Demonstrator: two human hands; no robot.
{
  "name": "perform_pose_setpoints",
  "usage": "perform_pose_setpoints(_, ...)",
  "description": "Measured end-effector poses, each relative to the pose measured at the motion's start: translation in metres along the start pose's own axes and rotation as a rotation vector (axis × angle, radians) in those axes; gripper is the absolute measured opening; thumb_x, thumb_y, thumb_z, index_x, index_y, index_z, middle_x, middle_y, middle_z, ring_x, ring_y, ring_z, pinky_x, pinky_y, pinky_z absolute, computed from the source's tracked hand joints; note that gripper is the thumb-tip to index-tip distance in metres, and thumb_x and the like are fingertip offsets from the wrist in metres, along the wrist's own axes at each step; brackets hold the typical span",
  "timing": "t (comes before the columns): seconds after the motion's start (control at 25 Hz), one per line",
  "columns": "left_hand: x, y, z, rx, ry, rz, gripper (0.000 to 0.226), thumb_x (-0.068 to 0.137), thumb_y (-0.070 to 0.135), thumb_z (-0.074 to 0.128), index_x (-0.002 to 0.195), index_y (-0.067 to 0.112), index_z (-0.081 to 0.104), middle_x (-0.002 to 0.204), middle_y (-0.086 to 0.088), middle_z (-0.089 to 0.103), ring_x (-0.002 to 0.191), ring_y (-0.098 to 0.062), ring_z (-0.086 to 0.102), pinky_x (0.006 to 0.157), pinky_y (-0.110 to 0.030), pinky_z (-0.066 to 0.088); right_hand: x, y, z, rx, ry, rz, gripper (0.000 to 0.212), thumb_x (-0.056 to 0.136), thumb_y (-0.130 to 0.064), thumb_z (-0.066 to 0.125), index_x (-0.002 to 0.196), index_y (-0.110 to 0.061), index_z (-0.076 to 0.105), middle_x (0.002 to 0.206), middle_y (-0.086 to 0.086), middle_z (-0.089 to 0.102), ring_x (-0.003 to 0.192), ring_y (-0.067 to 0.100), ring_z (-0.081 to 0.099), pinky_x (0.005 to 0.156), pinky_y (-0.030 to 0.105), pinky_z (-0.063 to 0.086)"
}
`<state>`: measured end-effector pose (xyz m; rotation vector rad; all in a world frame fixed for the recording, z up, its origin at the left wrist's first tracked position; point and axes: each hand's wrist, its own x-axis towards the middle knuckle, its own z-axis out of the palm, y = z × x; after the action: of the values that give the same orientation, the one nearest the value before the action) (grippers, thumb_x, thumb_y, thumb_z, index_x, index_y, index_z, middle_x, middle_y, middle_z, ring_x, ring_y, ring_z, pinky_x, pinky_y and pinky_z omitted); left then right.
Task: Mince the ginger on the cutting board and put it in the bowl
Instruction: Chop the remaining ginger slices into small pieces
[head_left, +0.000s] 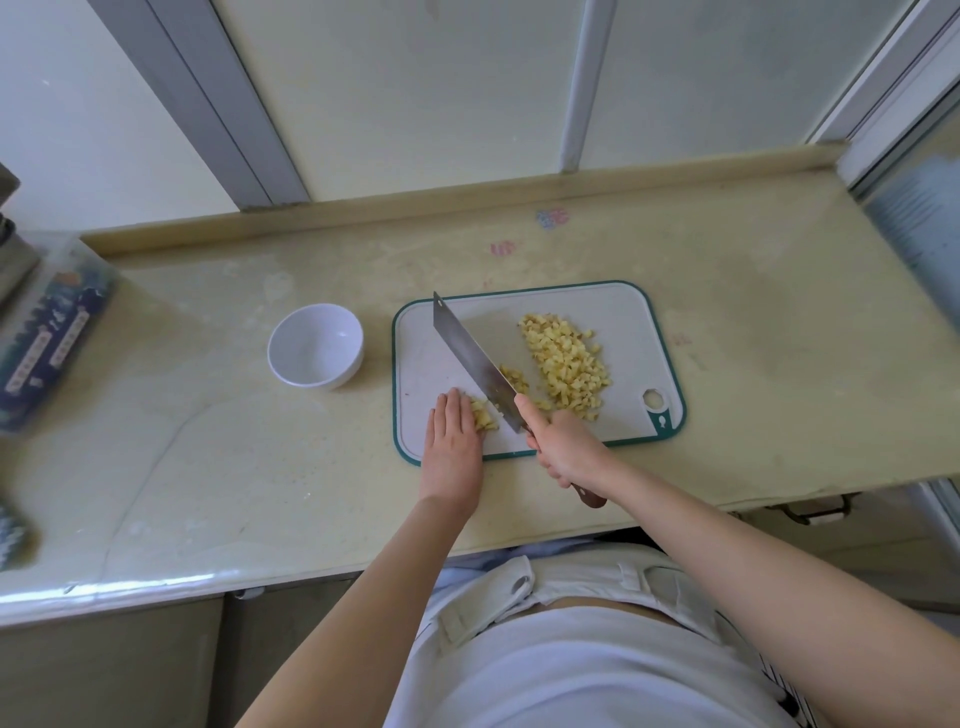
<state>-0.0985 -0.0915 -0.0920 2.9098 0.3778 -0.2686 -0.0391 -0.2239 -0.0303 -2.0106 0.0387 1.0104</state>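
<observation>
Your right hand (563, 447) is wrapped tightly round the handle of the knife (475, 358), fingers curled under it, with the brown butt of the handle sticking out behind your wrist. The blade runs diagonally across the board (631, 317), its tip toward the far left corner and its heel close to your knuckles. The edge appears to rest on the board, though you cannot tell this for certain.

Your left hand (452, 441) lies flat with the fingers straight and together, gripping nothing. It rests on the near left part of the board, its thumb side touching a small heap (484, 417) of cut ginger that sits between your hand and the blade.

Most of the ginger (569, 364) lies in a long pile of small yellow cubes on the right half of the board, on the far side of the knife. A few more bits (514, 378) sit just beside the blade.

The bowl (315, 345), white, stands upright on the counter (234, 457) just left of the board, not touching it, and holds no ginger. A printed box (47, 338) lies at the counter's left edge.
</observation>
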Motion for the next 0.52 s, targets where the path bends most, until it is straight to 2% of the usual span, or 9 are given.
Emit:
perform_pose_setpoints(0.08, -0.0007, 0.0001, -0.0002, 0.004, 0.011, -0.014, 0.052, 0.103, 0.022, 0.022, 0.148, 0.004, 0.003, 0.157, -0.012, 0.001, 0.145, -0.027, 0.000, 0.117, -0.034, 0.001, -0.0012, 0.0009, 0.0008, 0.002, 0.022, -0.009, 0.056, 0.097, -0.062, 0.032, 0.061, -0.020, 0.031, 0.047, -0.004, 0.026, 0.037, 0.012, 0.020, 0.036, 0.018, 0.020)
perform_pose_setpoints(0.12, -0.0023, 0.0007, -0.0014, 0.003, 0.043, -0.033, 0.051, 0.102, 0.021, 0.028, 0.148, 0.006, 0.010, 0.156, -0.014, 0.008, 0.143, -0.029, 0.010, 0.115, -0.035, 0.011, -0.0016, 0.0013, 0.0007, 0.004, 0.030, -0.005, 0.055, 0.097, -0.062, 0.032, 0.061, -0.020, 0.031, 0.046, -0.004, 0.027, 0.037, 0.013, 0.021, 0.036, 0.018, 0.020)
perform_pose_setpoints(0.2, -0.0051, 0.0031, -0.0047, -0.015, 0.103, -0.073, 0.050, 0.098, 0.016, 0.040, 0.144, 0.010, 0.023, 0.149, -0.015, 0.023, 0.130, -0.032, 0.029, 0.103, -0.036, 0.028, -0.0019, 0.0021, -0.0009, 0.005, 0.044, 0.010, 0.055, 0.096, -0.063, 0.033, 0.062, -0.020, 0.031, 0.046, -0.004, 0.027, 0.038, 0.013, 0.021, 0.036, 0.017, 0.020)
perform_pose_setpoints(0.32, -0.0055, 0.0054, -0.0061, -0.086, 0.083, -0.072, 0.052, 0.094, 0.010, 0.045, 0.142, 0.011, 0.026, 0.138, -0.013, 0.030, 0.118, -0.028, 0.035, 0.093, -0.031, 0.034, -0.0034, 0.0037, -0.0049, 0.011, 0.046, 0.020, 0.054, 0.095, -0.064, 0.035, 0.064, -0.021, 0.031, 0.046, -0.006, 0.026, 0.039, 0.013, 0.020, 0.037, 0.018, 0.019)
perform_pose_setpoints(0.52, 0.0015, 0.0038, -0.0076, -0.281, 0.068, -0.088, 0.046, 0.093, 0.005, 0.046, 0.137, 0.008, 0.033, 0.126, -0.013, 0.032, 0.114, -0.027, 0.037, 0.092, -0.031, 0.039, -0.0101, -0.0016, -0.0085, 0.025, 0.020, -0.012, 0.054, 0.096, -0.064, 0.034, 0.062, -0.021, 0.031, 0.047, -0.005, 0.025, 0.040, 0.013, 0.019, 0.039, 0.020, 0.019)
